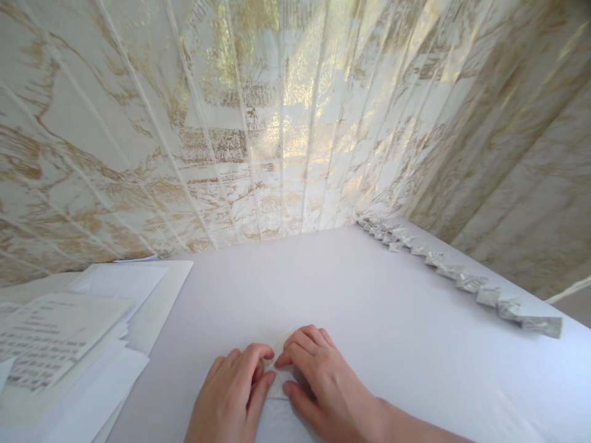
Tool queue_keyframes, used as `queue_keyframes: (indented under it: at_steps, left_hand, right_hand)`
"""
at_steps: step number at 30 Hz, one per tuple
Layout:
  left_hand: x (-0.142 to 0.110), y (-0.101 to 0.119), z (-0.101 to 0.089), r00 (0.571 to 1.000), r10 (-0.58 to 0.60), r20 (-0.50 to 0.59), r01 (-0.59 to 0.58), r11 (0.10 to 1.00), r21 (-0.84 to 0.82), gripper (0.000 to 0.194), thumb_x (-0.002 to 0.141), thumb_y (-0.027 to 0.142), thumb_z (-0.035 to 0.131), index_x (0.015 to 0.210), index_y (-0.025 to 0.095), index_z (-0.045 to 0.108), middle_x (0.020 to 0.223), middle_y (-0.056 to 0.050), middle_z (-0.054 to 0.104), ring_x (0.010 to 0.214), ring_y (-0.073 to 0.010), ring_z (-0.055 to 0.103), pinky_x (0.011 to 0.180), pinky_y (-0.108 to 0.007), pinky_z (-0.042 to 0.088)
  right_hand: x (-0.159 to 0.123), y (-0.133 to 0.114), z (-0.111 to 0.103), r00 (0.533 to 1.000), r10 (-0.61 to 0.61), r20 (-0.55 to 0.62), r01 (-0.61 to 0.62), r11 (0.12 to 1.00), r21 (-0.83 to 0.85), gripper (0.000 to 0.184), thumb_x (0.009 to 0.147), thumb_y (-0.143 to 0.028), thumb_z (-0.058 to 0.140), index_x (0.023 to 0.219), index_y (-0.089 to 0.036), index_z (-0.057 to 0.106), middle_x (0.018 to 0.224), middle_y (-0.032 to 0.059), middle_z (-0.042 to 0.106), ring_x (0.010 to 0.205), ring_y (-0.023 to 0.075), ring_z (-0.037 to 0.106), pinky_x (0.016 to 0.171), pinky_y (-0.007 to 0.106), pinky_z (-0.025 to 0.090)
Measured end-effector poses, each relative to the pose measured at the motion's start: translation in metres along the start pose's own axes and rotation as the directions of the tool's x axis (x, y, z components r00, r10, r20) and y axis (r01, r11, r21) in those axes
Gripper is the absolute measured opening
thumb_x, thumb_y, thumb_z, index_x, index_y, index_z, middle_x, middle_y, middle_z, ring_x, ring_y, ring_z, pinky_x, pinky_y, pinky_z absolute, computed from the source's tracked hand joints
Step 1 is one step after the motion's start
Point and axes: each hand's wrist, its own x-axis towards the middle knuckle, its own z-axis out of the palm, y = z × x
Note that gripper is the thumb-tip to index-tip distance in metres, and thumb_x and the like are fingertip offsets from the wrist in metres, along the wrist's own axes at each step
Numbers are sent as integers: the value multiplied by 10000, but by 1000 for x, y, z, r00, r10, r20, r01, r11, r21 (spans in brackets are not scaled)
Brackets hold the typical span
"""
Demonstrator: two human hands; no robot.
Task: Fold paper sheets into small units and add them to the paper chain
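My left hand (pixel 233 394) and my right hand (pixel 318 375) rest side by side on a white table (pixel 351 289), near its front edge. Between them lies a small piece of white paper (pixel 278 384), mostly hidden under the fingers. Both hands press on it with bent fingers, and the fingertips meet over the paper's middle. Its shape cannot be made out.
A stack of white and printed sheets (pixel 69 344) lies at the left. A row of several small folded paper pieces (pixel 462 280) runs along the table's right edge. A gold-patterned sheer curtain (pixel 258 123) hangs behind the table.
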Motion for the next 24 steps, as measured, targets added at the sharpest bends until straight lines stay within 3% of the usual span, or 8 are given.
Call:
queue_keyframes:
  at_steps: [8,13,24]
  left_hand:
    - [1,2,0,999,-4,41,4,1000,-4,89,920,277,488,974,278,560,778,26,617,708,-206,590,667,-341,451]
    - [2,6,-2,998,-17,60,17,1000,4,101,921,244,475,966,275,560,818,17,636,735,-208,595,680,-344,451]
    - [5,6,-5,994,79,71,-82,996,31,112,940,221,453,922,267,554,813,26,642,735,-193,597,668,-318,424]
  right_hand:
    - [-3,-1,-8,999,-7,52,6,1000,15,219,871,-96,527,1049,-212,581,1025,38,593,1000,219,484,888,372,357]
    - [-3,-2,-3,998,-7,69,8,1000,-12,290,794,-117,623,1066,-204,568,1065,44,587,1035,240,460,904,383,350]
    - [0,0,-4,998,24,62,-27,998,53,362,710,10,510,995,-207,565,1008,31,582,1008,222,467,880,365,365]
